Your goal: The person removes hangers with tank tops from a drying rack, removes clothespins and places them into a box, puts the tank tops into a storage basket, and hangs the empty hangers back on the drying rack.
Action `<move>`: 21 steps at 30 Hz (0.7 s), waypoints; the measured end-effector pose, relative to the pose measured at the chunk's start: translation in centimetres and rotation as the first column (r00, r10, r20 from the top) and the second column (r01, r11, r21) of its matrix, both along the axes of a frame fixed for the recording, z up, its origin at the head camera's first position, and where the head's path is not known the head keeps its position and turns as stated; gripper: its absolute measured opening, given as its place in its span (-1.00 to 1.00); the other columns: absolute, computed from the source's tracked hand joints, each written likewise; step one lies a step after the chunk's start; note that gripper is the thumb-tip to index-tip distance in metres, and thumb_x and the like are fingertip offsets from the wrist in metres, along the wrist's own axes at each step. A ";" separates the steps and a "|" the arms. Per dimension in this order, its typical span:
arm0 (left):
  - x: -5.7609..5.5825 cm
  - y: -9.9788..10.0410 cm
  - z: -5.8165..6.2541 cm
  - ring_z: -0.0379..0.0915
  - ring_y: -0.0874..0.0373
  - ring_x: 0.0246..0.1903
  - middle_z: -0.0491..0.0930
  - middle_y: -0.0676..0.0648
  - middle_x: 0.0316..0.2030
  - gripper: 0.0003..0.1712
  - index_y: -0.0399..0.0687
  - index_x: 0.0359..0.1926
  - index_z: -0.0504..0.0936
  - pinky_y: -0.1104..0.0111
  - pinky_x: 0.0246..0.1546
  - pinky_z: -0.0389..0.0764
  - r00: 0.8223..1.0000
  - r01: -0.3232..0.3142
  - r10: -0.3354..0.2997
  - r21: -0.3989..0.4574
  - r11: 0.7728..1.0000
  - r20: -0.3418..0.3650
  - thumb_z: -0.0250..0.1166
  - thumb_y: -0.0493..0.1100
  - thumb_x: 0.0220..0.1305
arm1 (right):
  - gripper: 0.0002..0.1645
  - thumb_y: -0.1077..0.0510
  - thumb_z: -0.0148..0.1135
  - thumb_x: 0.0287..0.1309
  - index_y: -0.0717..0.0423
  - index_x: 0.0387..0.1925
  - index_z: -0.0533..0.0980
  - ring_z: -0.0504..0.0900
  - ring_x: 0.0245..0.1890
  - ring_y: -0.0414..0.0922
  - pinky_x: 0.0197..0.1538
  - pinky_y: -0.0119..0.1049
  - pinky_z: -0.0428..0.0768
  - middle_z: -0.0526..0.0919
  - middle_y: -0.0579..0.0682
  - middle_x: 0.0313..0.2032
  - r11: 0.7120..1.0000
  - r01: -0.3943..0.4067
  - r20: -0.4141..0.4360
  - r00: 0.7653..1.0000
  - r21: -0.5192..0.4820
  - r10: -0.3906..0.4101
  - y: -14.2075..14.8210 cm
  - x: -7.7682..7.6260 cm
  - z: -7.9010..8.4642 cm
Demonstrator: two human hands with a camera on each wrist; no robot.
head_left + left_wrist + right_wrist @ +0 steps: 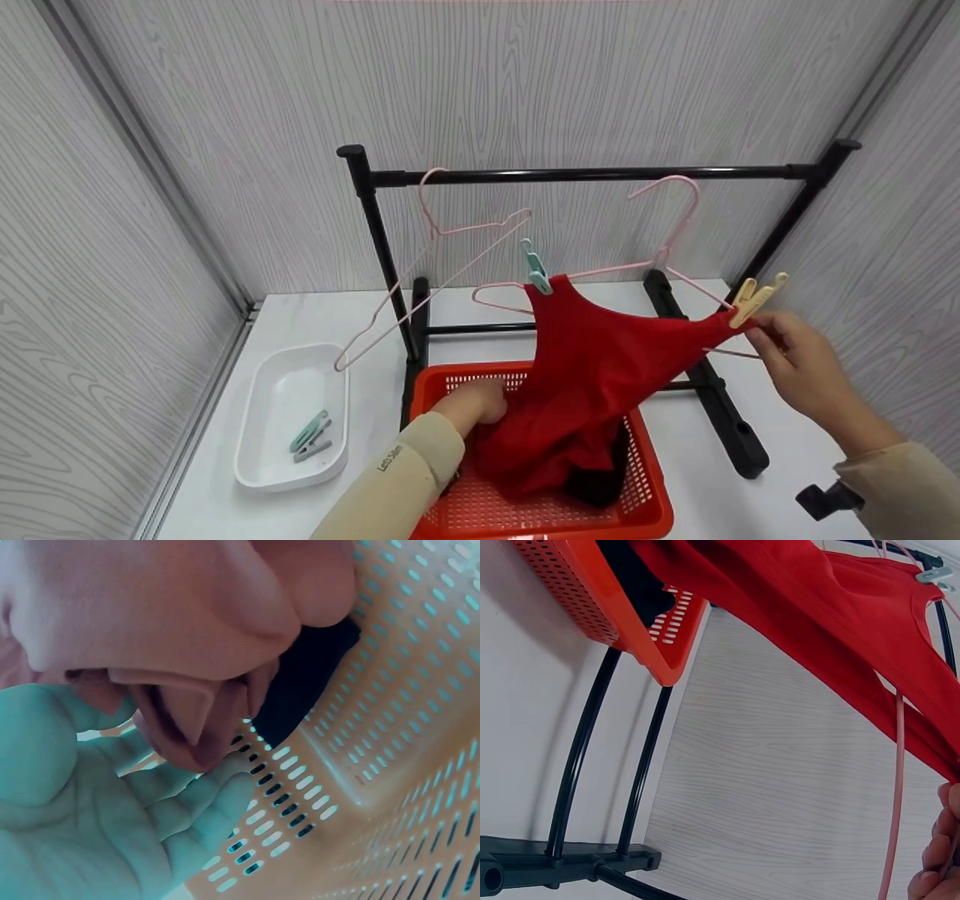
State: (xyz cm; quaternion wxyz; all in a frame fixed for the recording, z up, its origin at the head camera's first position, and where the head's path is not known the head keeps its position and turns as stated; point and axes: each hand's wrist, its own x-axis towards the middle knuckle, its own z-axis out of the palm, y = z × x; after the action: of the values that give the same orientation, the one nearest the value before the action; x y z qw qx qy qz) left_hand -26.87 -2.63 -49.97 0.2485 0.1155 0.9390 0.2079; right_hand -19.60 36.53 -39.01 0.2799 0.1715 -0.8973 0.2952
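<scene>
A red sleeveless top (600,352) hangs by its straps from a pink hanger (615,268), its lower part bunched in the basket. One strap carries a mint clothespin (537,274), the other a yellow clothespin (752,302). My right hand (806,367) pinches the strap corner just below the yellow clothespin; in the right wrist view its fingers (937,847) are curled at the red cloth. My left hand (480,401) reaches into the basket beside the top. In the left wrist view its palm (97,832) faces up, loose fingers lying under a fold of cloth.
A black rack (585,176) stands behind, with an unused pink hanger (422,196) on its left. The red basket (658,480) also holds dark cloth (596,487). On the left, a white tray (251,427) contains a mint clothespin (309,430) and a grey clothespin (313,451).
</scene>
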 end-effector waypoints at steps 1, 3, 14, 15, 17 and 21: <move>0.0 0.0 0.1 0.49 0.08 -0.04 0.60 -0.10 0.10 -0.56 -0.13 0.28 0.53 0.17 0.11 0.51 1.000 -0.006 0.006 0.010 1.000 -0.015 0.08 -0.25 0.43 | -0.86 0.43 0.20 0.28 0.39 -0.13 0.56 0.44 -0.36 -0.40 -0.30 -0.62 0.38 0.64 0.07 -0.29 1.000 0.001 -0.001 1.000 0.001 -0.001 0.0 0.0 0.0; -0.1 0.0 0.5 0.48 0.06 -0.12 0.61 -0.10 0.05 -0.59 -0.13 0.24 0.56 0.16 0.06 0.53 0.999 -0.008 0.009 0.024 1.000 -0.050 0.08 -0.23 0.42 | -0.86 0.44 0.20 0.28 0.38 -0.14 0.56 0.42 -0.38 -0.37 -0.31 -0.61 0.37 0.62 0.02 -0.29 1.000 0.003 0.000 1.000 0.004 -0.003 -0.1 0.0 0.0; 0.8 -0.3 3.1 0.52 -0.09 0.07 0.59 -0.19 0.06 -0.60 -0.16 0.20 0.57 0.06 0.14 0.52 0.962 0.026 0.010 0.128 0.991 -0.272 0.10 -0.12 0.46 | -0.83 0.42 0.21 0.28 0.30 -0.11 0.59 0.38 -0.38 -0.31 -0.33 -0.56 0.35 0.58 -0.08 -0.31 1.000 0.010 0.046 0.999 0.019 -0.010 -0.1 0.1 -0.1; 0.9 -0.3 3.4 0.53 -0.09 0.05 0.60 -0.18 0.03 -0.61 -0.16 0.18 0.59 0.06 0.12 0.53 0.952 0.031 0.015 0.146 0.989 -0.306 0.10 -0.13 0.45 | -0.83 0.42 0.22 0.28 0.30 -0.11 0.59 0.38 -0.38 -0.32 -0.33 -0.56 0.35 0.58 -0.09 -0.31 1.000 0.010 0.046 0.999 0.020 -0.011 -0.1 0.1 -0.2; 1.1 -0.4 3.9 0.54 -0.08 0.04 0.61 -0.16 0.02 -0.64 -0.15 0.15 0.61 0.08 0.11 0.54 0.925 0.048 0.029 0.194 0.980 -0.378 0.11 -0.16 0.44 | -0.83 0.42 0.21 0.29 0.29 -0.11 0.59 0.38 -0.39 -0.32 -0.35 -0.55 0.34 0.57 -0.09 -0.32 1.000 0.008 0.049 0.999 0.022 -0.009 0.0 0.0 -0.3; 1.5 -0.3 5.4 0.55 0.00 0.06 0.64 -0.09 0.04 -0.68 -0.09 0.11 0.63 0.15 0.13 0.55 0.867 0.093 0.060 0.281 0.955 -0.494 0.11 -0.17 0.45 | -0.85 0.42 0.21 0.29 0.31 -0.12 0.58 0.38 -0.39 -0.32 -0.35 -0.55 0.35 0.58 -0.03 -0.32 1.000 0.001 0.047 0.999 0.029 -0.002 -0.1 0.0 -0.5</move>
State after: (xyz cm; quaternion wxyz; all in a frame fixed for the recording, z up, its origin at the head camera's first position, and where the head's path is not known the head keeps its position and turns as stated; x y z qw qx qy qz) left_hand -25.34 -2.97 -44.53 -0.0198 0.2090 0.9283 0.3069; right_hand -19.61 36.43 -39.49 0.2565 0.1680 -0.9079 0.2859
